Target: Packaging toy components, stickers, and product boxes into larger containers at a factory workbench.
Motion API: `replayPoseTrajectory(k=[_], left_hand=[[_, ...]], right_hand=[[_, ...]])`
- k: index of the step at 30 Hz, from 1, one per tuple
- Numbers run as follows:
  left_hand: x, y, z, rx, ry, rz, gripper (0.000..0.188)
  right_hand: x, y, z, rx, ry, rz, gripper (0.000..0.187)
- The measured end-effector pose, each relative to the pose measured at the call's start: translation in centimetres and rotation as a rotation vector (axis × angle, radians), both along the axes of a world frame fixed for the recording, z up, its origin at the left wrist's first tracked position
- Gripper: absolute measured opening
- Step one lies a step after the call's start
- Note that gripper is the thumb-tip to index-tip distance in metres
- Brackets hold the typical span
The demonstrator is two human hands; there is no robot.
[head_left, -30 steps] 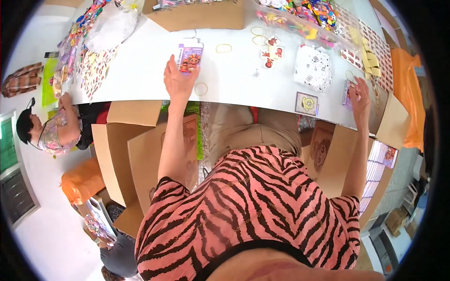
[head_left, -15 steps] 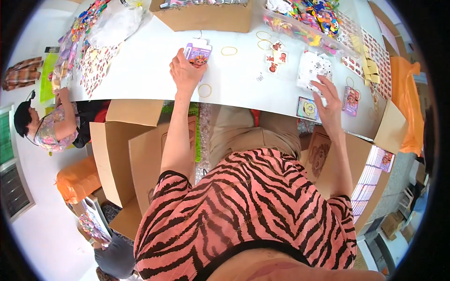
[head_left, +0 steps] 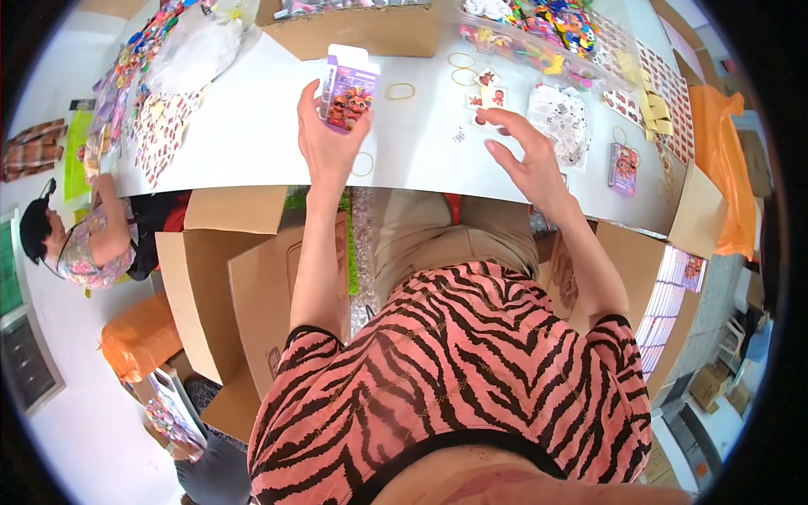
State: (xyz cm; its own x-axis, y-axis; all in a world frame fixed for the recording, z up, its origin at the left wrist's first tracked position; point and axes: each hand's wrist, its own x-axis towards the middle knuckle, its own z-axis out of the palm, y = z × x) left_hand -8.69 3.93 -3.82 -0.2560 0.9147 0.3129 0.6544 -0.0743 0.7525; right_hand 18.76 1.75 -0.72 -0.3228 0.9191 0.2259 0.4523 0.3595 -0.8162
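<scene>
A small purple carton (head_left: pixel 347 94) with cartoon figures stands up in my left hand (head_left: pixel 328 156), thumb on one side and fingers on the other. Its white top flap is raised. My right hand (head_left: pixel 530 160) hovers to the right above the table, thumb and forefinger apart, and nothing shows between them. Just beyond its fingertips lie several small picture cards (head_left: pixel 498 97) with red figures. Beside that hand, on its right, is a heap of white printed slips (head_left: pixel 560 126).
Rubber bands (head_left: pixel 401 91) lie about the white table (head_left: pixel 261 126). A cardboard box (head_left: pixel 353 34) and a clear bin of colourful pieces (head_left: pixel 547 50) stand at the back. Another purple carton (head_left: pixel 623 168) lies right. Open cartons (head_left: pixel 198 286) flank my legs. A person (head_left: pixel 93 236) sits far left.
My left hand has lifted the purple carton and tipped it more upright. My right hand has moved left from the white slips toward the picture cards.
</scene>
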Motion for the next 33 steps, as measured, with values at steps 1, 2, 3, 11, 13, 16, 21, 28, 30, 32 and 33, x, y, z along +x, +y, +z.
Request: replayPoseTrajectory(k=[1,2,3,11,13,16,21,28,30,32,33], left_hand=[[1.2,-0.6,0.4,0.041,-0.024,-0.060,0.079],[2.4,-1.2,0.5,0.106,-0.026,-0.106,0.075],[3.5,-1.7,0.9,0.103,-0.034,-0.124,0.075],[8.0,-3.4,0.7,0.332,0.227,-0.376,0.084],[9.0,-3.5,1.2,0.233,0.190,-0.348,0.090],[9.6,-3.7,1.0,0.122,0.113,-0.362,0.094],[9.5,-3.7,1.9,0.093,0.170,-0.390,0.091],[9.3,-3.8,1.8,0.183,0.163,-0.336,0.070],[9.4,-3.9,1.8,0.160,0.102,-0.301,0.069],[9.5,-4.1,2.2,0.057,-0.013,-0.245,0.069],[9.5,-4.0,2.2,0.058,-0.013,-0.242,0.069]], right_hand=[[-0.3,0.4,0.3,-0.002,-0.010,-0.014,0.030],[-0.7,0.8,0.7,-0.092,0.137,-0.010,0.031],[-1.0,1.2,1.0,-0.181,0.289,-0.009,0.032],[-0.7,3.4,1.0,-0.316,0.085,0.056,0.018],[-0.6,3.2,0.8,-0.292,0.113,0.059,0.019],[-0.4,2.8,1.3,-0.292,0.137,0.051,0.015],[1.0,3.5,1.1,-0.313,0.176,0.161,0.014],[0.0,2.6,1.9,-0.395,0.218,0.013,0.021],[-0.1,2.3,2.1,-0.417,0.421,0.007,0.025],[-0.7,1.4,2.1,-0.298,0.536,-0.028,0.028],[-1.0,0.9,1.9,-0.177,0.650,-0.050,0.030]])
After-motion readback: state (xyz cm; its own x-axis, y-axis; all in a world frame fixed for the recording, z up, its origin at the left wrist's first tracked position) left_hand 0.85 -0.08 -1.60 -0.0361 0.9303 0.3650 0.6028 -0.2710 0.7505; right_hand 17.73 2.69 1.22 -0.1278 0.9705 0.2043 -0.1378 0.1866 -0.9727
